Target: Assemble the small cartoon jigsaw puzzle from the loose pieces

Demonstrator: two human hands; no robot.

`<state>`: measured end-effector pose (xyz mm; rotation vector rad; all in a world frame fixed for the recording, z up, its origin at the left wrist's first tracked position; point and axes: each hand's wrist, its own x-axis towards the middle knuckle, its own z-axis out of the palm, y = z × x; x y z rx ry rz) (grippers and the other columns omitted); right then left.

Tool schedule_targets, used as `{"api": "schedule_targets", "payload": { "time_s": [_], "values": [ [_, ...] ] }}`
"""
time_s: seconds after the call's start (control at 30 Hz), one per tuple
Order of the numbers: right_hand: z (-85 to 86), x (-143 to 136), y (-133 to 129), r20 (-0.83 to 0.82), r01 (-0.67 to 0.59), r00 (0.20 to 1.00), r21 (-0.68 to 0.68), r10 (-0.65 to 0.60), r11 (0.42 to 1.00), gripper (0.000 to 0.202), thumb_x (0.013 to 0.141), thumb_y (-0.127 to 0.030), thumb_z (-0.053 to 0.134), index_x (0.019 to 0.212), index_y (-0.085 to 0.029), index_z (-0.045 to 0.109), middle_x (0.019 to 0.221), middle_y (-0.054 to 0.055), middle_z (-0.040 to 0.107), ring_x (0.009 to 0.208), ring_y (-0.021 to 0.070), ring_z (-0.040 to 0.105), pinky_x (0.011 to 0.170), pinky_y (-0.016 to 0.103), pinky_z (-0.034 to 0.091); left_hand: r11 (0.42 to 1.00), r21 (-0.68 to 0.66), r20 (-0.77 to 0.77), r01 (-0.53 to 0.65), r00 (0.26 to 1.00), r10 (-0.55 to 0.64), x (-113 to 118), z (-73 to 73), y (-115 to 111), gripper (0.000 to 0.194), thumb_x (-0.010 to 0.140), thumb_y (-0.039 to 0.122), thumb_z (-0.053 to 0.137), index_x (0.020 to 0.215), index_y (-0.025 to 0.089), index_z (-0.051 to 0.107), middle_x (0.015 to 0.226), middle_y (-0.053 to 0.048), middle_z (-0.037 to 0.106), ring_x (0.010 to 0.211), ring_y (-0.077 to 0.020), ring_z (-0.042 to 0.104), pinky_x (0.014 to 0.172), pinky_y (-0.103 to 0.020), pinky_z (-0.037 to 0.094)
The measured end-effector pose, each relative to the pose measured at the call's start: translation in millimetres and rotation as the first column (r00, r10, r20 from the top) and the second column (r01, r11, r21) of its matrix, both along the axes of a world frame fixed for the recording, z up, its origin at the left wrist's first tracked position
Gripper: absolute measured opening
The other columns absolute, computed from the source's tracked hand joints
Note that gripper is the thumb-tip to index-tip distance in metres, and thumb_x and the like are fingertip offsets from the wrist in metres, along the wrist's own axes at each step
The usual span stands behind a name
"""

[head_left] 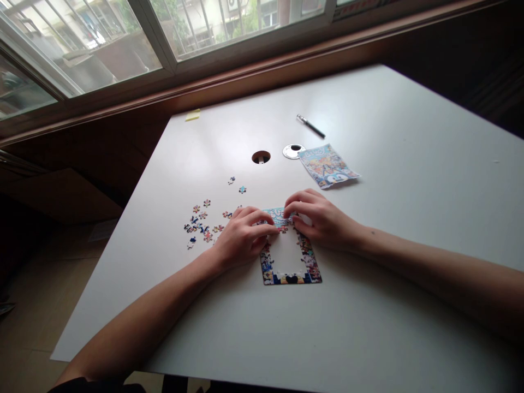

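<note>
A partly joined jigsaw puzzle (312,268) lies flat on the white table, its border pieces forming a rectangle around a bare middle. My left hand (248,234) is closed at its upper left, thumb and index tips at a small puzzle piece (282,230) below the light-blue top rows. Part of that piece is covered by the fingertips. My right hand (317,218) rests over the upper right corner, fingers bent and pressing on the puzzle's top section. Loose puzzle pieces (208,237) are scattered left of my left hand, some partly hidden behind it.
A creased picture sheet (328,166) lies beyond my right hand, beside a round metal cover (291,152). A cable hole (261,157) opens in the table (388,327). Farther back are a black pen (311,126) and a yellow sticky note (192,115), near the window.
</note>
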<state>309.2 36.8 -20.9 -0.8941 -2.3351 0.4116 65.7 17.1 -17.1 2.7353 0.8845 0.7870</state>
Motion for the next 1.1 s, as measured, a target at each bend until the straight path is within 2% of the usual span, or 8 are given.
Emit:
{"api": "schedule_targets", "payload": {
  "time_s": [0.47, 0.67, 0.93, 1.1],
  "values": [
    [1.5, 0.3, -0.7, 0.009, -0.005, 1.000, -0.003, 0.005, 1.000, 0.020, 0.083, -0.008, 0.056, 0.095, -0.021, 0.065, 0.100, 0.008, 0.064, 0.096, 0.0229, 0.055, 0.087, 0.039, 0.048, 0.999, 0.015, -0.013, -0.029, 0.999, 0.029, 1.0, -0.2, -0.6, 0.024, 0.087, 0.009, 0.057, 0.099, 0.025, 0.071, 0.105, -0.001, 0.071, 0.097, -0.0185, 0.058, 0.087, -0.036, 0.043],
    [0.2, -0.1, -0.1, -0.009, 0.002, 1.000, 0.009, -0.002, 1.000, 0.021, 0.082, -0.007, 0.056, 0.097, -0.020, 0.064, 0.101, 0.008, 0.064, 0.097, 0.0232, 0.055, 0.088, 0.040, 0.049, 1.000, 0.006, -0.019, -0.013, 1.000, 0.013, 0.2, -1.3, 0.2, 0.029, 0.084, 0.006, 0.056, 0.101, 0.025, 0.070, 0.107, -0.002, 0.070, 0.099, -0.0188, 0.058, 0.088, -0.036, 0.044],
    [3.0, -2.3, 1.0, -0.075, 0.063, 0.995, 0.017, -0.062, 0.998, 0.004, 0.090, -0.019, 0.057, 0.089, -0.019, 0.062, 0.099, 0.009, 0.064, 0.096, 0.0231, 0.054, 0.089, 0.041, 0.048, 1.000, 0.003, -0.005, -0.011, 1.000, 0.011, 0.5, -1.4, 0.1, 0.028, 0.086, 0.007, 0.056, 0.101, 0.026, 0.070, 0.106, -0.002, 0.070, 0.098, -0.0188, 0.057, 0.087, -0.036, 0.044],
    [5.1, -2.4, 0.2, -0.076, 0.079, 0.994, 0.000, -0.079, 0.997, 0.017, 0.093, -0.023, 0.054, 0.077, -0.019, 0.059, 0.095, 0.009, 0.064, 0.092, 0.0225, 0.053, 0.087, 0.040, 0.046, 1.000, 0.009, -0.006, -0.011, 1.000, 0.011, 0.6, -1.8, 0.3, 0.029, 0.085, 0.006, 0.055, 0.100, 0.025, 0.070, 0.106, -0.002, 0.070, 0.098, -0.0188, 0.057, 0.087, -0.036, 0.043]
  ]
}}
